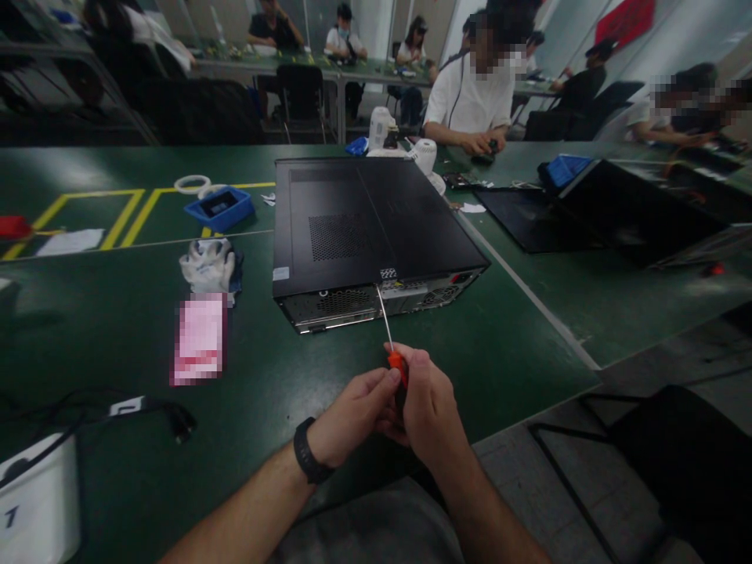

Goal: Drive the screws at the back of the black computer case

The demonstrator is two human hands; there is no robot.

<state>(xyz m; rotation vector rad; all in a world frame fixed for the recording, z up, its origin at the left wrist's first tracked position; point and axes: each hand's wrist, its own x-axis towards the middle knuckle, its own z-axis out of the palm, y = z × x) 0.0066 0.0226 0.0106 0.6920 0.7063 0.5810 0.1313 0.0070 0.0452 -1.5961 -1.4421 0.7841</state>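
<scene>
A black desktop computer case [364,223] lies flat on the green table [117,329], its rear panel facing me. Both my hands hold a screwdriver [392,348] with an orange handle and a thin metal shaft. My right hand [428,403] is wrapped round the handle. My left hand [356,415], with a black wristband, pinches the handle from the left. The shaft's tip reaches the top edge of the case's rear panel.
White work gloves [208,265] and a pink blurred item [200,337] lie left of the case. A blue tray [220,207] and tape rolls sit behind them. A black cable [170,415] and white bin [35,501] are near left. Other people work at tables beyond.
</scene>
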